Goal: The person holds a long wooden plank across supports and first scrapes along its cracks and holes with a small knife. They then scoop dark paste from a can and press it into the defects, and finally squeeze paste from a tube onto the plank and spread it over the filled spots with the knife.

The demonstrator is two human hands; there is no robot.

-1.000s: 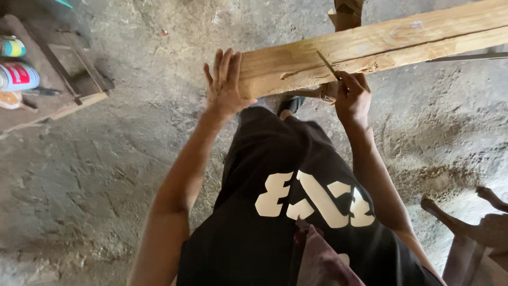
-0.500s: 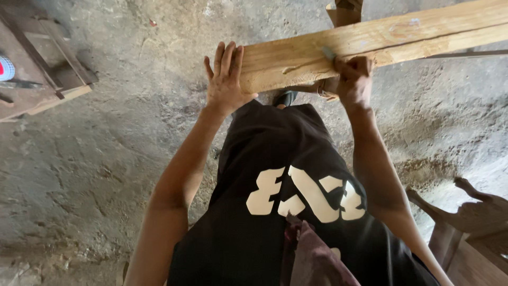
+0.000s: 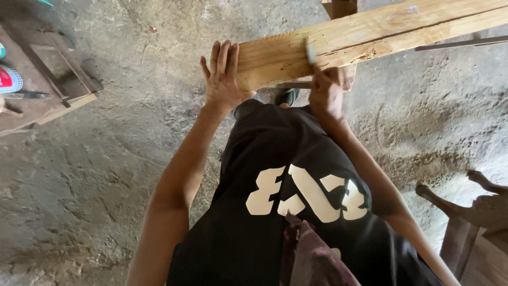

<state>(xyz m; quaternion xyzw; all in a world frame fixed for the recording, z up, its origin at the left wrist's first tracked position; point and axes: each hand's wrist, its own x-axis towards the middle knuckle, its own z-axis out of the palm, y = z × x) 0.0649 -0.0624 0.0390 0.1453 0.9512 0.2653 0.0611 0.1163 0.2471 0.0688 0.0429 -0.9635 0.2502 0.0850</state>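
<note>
Left hand: my left hand (image 3: 222, 74) lies flat against the sawn end of the long pale wooden beam (image 3: 370, 37), fingers straight, close together and pointing up, gripping nothing.
Right hand: my right hand (image 3: 325, 90) is curled at the near edge of the beam, fingers pinched on a thin pencil-like stick (image 3: 310, 53) whose tip stands up over the beam's top face.
Beam: it runs from its end at my left hand up and away to the right, out past the top right corner of the view, its near edge rough and chipped.
Under the beam: a dark shoe (image 3: 288, 97) shows just below it, between my two hands.
Floor: grey, dusty concrete floor (image 3: 106, 175), with pale sawdust spread at the right.
Far left: a low brown wooden frame (image 3: 58, 74) lies on the floor, a red and white can (image 3: 9, 79) at its left edge.
Lower right: a dark carved wooden piece (image 3: 476, 212) stands well apart from the beam.
</note>
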